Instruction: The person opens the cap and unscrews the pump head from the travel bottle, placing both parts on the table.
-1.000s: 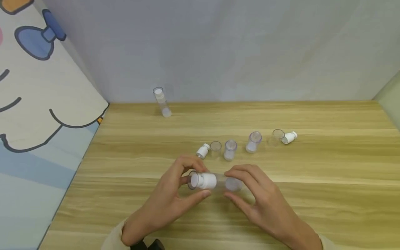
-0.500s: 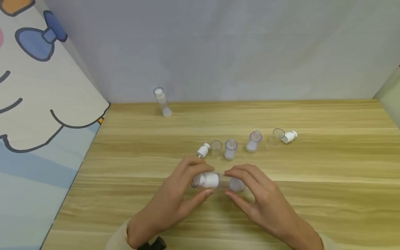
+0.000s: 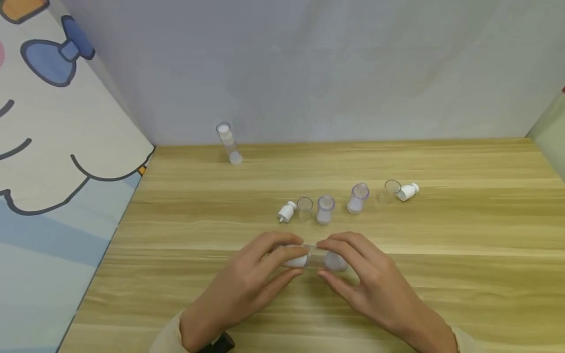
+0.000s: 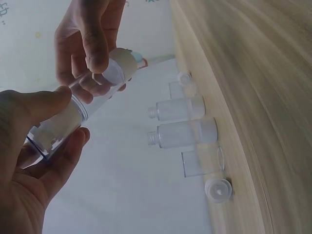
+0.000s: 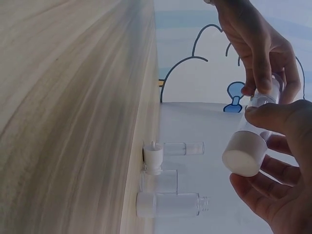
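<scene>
Above the table my left hand [image 3: 251, 272] and right hand [image 3: 371, 274] hold a clear pump bottle [image 3: 335, 261] lying nearly sideways. The left grips its clear cap [image 4: 48, 134], with a white pump head visible inside it. At the other end, the right thumb and fingers hold the body close to the white base [image 5: 243, 156]. In the head view, left fingers hide most of the cap. Beyond the hands stand two open-necked bottles [image 3: 325, 211], two clear caps [image 3: 304, 208], and two loose white pump heads [image 3: 287, 212] lying on their sides.
One capped pump bottle [image 3: 229, 143] stands upright at the back left of the wooden table [image 3: 176, 196]. A pale curtain [image 3: 331, 73] hangs along the back edge. A cartoon-printed panel [image 3: 79, 132] borders the left side.
The left hand has shifted slightly right, its fingers closing farther over the cap. The held bottle has moved a little right into the right hand, which stays in place.
</scene>
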A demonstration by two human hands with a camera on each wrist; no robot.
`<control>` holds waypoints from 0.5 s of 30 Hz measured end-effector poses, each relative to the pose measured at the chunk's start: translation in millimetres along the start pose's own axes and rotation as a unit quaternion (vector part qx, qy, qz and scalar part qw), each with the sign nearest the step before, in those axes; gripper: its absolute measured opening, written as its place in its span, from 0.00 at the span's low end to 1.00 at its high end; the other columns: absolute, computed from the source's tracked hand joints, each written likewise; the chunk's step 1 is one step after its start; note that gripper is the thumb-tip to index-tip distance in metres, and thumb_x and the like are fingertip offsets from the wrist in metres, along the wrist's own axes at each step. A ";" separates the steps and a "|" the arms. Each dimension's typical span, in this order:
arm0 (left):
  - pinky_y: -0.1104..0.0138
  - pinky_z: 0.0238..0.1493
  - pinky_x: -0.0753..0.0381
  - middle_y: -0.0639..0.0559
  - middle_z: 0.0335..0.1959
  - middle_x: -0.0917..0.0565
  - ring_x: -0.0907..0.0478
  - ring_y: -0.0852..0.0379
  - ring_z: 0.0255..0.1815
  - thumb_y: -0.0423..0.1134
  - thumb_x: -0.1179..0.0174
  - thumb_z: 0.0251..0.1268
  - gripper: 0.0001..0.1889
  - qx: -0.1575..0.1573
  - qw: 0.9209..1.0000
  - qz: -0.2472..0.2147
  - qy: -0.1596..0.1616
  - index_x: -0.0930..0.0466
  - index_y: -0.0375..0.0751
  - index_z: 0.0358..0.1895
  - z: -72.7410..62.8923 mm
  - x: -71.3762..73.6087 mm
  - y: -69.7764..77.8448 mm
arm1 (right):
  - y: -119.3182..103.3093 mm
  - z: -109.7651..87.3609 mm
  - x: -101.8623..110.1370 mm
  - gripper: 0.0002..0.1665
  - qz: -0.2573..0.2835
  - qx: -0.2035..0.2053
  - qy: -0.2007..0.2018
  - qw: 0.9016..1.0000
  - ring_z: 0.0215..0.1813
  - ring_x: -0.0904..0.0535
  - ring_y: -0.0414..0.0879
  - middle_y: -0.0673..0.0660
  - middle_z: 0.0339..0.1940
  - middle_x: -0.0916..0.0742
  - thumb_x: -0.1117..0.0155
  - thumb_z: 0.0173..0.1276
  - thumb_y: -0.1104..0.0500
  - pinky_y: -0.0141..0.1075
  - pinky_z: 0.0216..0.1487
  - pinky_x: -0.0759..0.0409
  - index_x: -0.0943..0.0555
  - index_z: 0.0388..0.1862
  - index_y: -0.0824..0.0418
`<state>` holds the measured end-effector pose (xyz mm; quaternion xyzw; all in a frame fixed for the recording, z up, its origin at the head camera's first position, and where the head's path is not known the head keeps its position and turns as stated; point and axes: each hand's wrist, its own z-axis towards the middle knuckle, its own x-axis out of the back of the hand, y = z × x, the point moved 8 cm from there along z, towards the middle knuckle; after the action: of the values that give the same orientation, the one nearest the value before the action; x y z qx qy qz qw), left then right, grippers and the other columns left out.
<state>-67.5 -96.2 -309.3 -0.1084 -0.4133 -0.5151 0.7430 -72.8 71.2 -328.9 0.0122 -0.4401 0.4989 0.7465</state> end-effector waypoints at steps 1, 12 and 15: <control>0.70 0.55 0.14 0.49 0.55 0.16 0.15 0.55 0.54 0.37 0.30 0.69 0.17 -0.002 1.000 0.000 0.003 0.16 0.43 0.58 0.1 0.4 0.3 | -0.1 0.0 0.4 0.23 -0.002 0.001 0.000 1.000 0.52 0.14 0.45 0.52 0.53 0.13 0.43 0.81 0.43 0.26 0.59 0.18 0.16 0.58 0.58; 0.77 0.43 0.14 0.46 0.49 0.12 0.11 0.56 0.44 0.39 0.32 0.72 0.11 -0.026 0.997 -0.045 0.065 0.12 0.42 0.52 -0.8 12.2 1.9 | -4.0 -0.7 2.4 0.23 -0.017 0.013 -0.001 1.000 0.51 0.15 0.45 0.52 0.52 0.14 0.44 0.81 0.43 0.29 0.54 0.15 0.16 0.58 0.58; 0.76 0.43 0.14 0.46 0.49 0.12 0.11 0.55 0.44 0.40 0.33 0.72 0.11 -0.028 0.996 -0.049 0.074 0.11 0.42 0.53 -1.3 13.6 1.8 | -5.3 -0.6 3.6 0.23 -0.021 0.016 -0.001 1.000 0.50 0.16 0.44 0.52 0.51 0.14 0.44 0.81 0.43 0.30 0.52 0.15 0.16 0.58 0.57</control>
<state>-63.5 -105.4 -299.8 -0.0705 -0.3475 -0.5693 0.7417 -68.0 71.4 -324.6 0.0340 -0.4323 0.4902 0.7561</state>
